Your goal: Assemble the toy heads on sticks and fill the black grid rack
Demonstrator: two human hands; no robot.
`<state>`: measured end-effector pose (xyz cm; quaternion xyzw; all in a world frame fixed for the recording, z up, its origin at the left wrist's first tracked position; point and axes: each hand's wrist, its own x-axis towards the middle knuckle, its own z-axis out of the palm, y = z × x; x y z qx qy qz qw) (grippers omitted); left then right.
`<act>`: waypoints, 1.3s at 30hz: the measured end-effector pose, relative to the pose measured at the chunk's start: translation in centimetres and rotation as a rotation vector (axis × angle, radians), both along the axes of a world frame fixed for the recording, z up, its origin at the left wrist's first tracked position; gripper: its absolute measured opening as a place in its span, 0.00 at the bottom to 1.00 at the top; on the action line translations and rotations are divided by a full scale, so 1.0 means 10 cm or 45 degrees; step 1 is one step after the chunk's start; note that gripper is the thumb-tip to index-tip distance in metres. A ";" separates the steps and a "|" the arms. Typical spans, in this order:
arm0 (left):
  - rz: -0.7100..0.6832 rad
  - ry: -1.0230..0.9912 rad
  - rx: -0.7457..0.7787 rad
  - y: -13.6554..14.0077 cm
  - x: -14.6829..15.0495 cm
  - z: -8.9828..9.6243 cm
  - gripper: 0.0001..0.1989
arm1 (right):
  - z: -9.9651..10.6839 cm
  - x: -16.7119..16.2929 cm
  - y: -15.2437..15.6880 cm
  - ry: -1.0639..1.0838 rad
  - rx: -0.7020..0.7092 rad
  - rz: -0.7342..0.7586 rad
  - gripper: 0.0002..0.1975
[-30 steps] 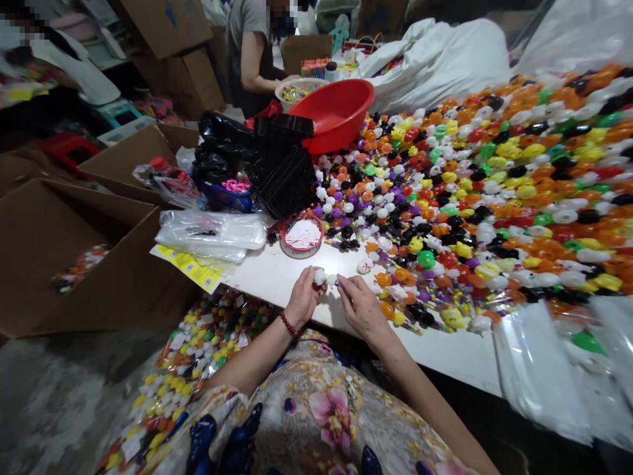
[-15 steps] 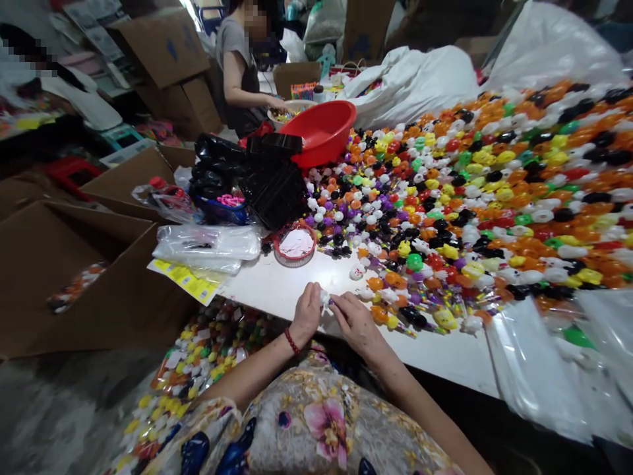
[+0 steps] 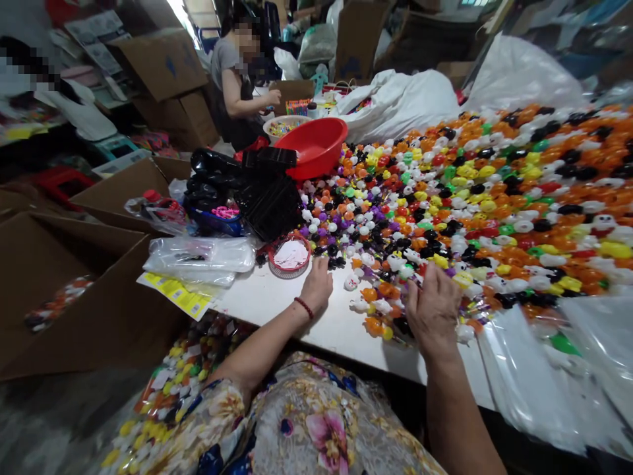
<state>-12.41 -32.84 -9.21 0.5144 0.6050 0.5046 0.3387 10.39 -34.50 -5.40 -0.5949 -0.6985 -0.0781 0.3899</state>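
Note:
My left hand (image 3: 317,287) is over the white tabletop, its fingers curled together at the near edge of a few small black plastic pieces (image 3: 337,256). Whatever those fingers hold, if anything, is hidden. To the right, my right hand (image 3: 433,309) reaches into the front of a heap of small plastic toy heads (image 3: 475,204) in orange, white, black, yellow, green and red. Its thumb and forefinger are apart, and the fingertips are partly lost among the pieces. A white toy head with red marks (image 3: 351,282) lies between the two hands.
A round red-rimmed basket (image 3: 290,269) holds pale slips. Beyond it are black plastic trays (image 3: 271,198) and a red basin (image 3: 316,148). Clear plastic bags lie left (image 3: 198,254) and right (image 3: 524,369). Open cartons (image 3: 89,310) stand at left. Another person (image 3: 240,99) works behind.
My hands were together around a small white piece; now they are apart. The left has moved forward to the black pieces, the right rightward into the heap. The white piece is no longer seen in them.

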 end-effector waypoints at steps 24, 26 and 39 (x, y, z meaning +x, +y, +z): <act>0.029 -0.020 -0.084 0.69 0.13 0.11 0.11 | -0.61 -0.64 0.00 0.417 -0.306 0.522 0.20; -0.002 0.054 -0.165 0.79 0.15 0.11 0.11 | -0.64 -0.63 -0.01 0.398 -0.314 0.552 0.20; -0.144 -1.244 -0.413 0.07 0.07 0.17 0.11 | -0.34 -0.60 -0.15 0.370 -0.293 0.537 0.19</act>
